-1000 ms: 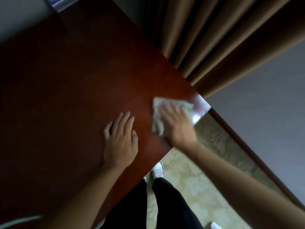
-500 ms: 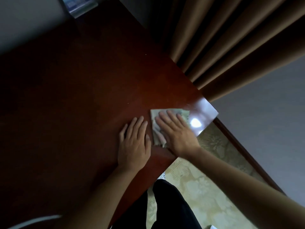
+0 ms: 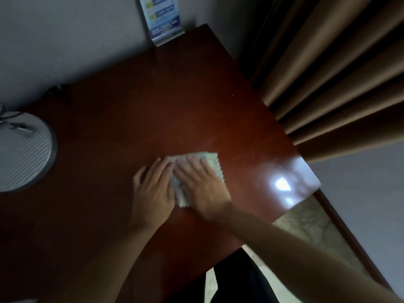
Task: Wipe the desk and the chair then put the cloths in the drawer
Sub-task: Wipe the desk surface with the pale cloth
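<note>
A pale green cloth with a zigzag edge lies flat on the dark red-brown desk. My right hand presses down on it, palm flat and fingers spread, covering most of it. My left hand rests flat on the desk right beside the cloth, its fingers touching the cloth's left edge, holding nothing. Neither the chair nor the drawer is in view.
A round grey ribbed lamp base stands at the desk's left side. A blue printed card stand sits at the far edge against the wall. Brown curtains hang to the right. The desk's near right corner shines above patterned floor.
My right hand has slid the cloth left, away from the shiny near right corner toward the desk's middle. The left hand stayed beside it. The view tipped up, revealing lamp base and card stand.
</note>
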Demonstrator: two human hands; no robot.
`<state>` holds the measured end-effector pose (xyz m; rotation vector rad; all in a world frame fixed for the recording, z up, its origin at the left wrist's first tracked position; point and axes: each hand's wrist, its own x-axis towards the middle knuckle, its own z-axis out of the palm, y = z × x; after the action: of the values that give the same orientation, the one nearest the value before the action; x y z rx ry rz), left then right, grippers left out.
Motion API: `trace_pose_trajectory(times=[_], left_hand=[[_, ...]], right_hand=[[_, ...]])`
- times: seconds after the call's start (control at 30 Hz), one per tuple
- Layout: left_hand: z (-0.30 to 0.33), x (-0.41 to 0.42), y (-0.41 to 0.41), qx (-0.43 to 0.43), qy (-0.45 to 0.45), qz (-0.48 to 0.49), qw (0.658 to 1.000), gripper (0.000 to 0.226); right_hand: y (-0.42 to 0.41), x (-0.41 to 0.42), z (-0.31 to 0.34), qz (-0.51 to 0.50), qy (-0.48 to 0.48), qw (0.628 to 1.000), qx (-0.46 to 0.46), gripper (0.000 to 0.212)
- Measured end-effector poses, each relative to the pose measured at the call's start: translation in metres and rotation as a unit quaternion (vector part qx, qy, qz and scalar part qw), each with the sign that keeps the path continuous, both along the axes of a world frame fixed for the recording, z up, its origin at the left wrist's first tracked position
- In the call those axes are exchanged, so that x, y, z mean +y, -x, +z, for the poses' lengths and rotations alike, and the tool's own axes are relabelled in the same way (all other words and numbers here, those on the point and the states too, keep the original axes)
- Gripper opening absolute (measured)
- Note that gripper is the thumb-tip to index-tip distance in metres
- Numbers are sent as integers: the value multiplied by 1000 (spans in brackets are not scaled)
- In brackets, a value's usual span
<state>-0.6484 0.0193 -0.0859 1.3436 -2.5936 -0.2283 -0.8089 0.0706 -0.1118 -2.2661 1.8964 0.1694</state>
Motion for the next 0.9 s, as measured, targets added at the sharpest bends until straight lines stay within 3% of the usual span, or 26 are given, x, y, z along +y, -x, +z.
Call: trace_pose_trajectory(times=[0.17,0.37,0.43,0.53,0.57,0.77,0.9], left_hand=[[1,-13,33,-22,-9,44,999,52],[-9,-30,82,7,-94,45,994,65],[-9,-38,96,-3,-97,53,994,65],[-15,-47,116,-36,-97,86,991,60],[-18,-48,121,-41,-93,99,990,59],[-27,-45,122,-51,-53,97,993,59],[-25,-46,128,-41,-52,136,989,55]], right_hand=[[88,-51,7,-227,41,973,-15,60],[77,-14,6,-22,7,999,-24,59],[109,-50,3,-58,35,998,1,59],[155,-102,7,-212,57,975,-26,60],[156,-107,9,-219,50,974,-32,62],[86,-45,6,-72,17,994,-79,66],[134,-95,-1,-38,50,997,-37,67]])
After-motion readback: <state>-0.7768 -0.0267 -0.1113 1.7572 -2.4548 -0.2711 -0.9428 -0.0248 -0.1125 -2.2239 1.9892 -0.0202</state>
